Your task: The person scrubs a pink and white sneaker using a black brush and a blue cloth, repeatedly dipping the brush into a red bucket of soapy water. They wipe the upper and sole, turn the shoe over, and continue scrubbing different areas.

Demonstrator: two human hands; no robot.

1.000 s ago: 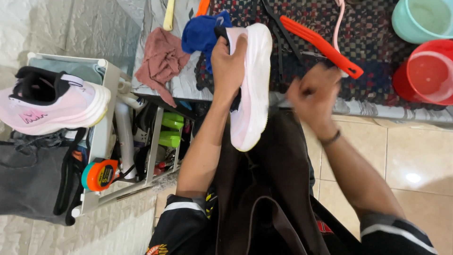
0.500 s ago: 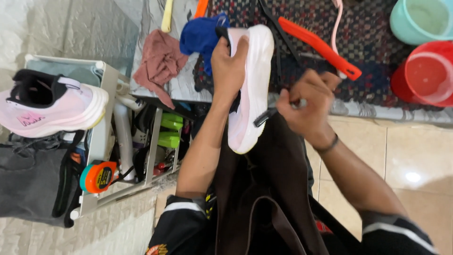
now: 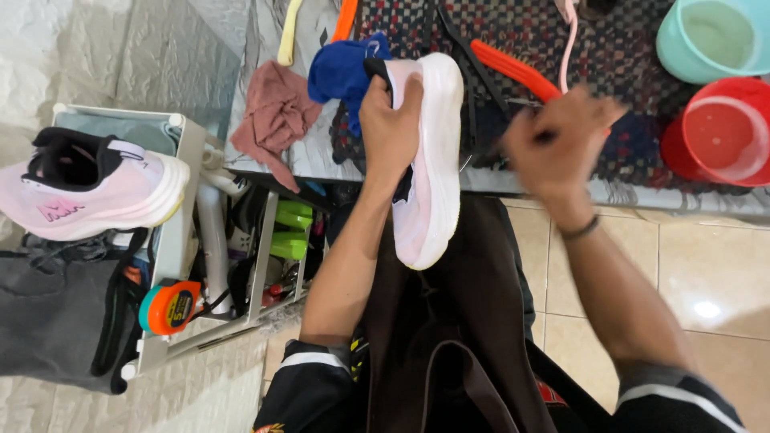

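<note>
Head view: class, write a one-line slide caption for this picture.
Left hand grips a pale pink shoe sole-out over a dark apron; blurred right hand is raised beside an orange brush.

Even, bright daylight fills the view, with only soft shadows under the worktop. A small glare spot shines on the floor tile. The right hand is smeared by motion blur; the shoe stays sharp.
</note>
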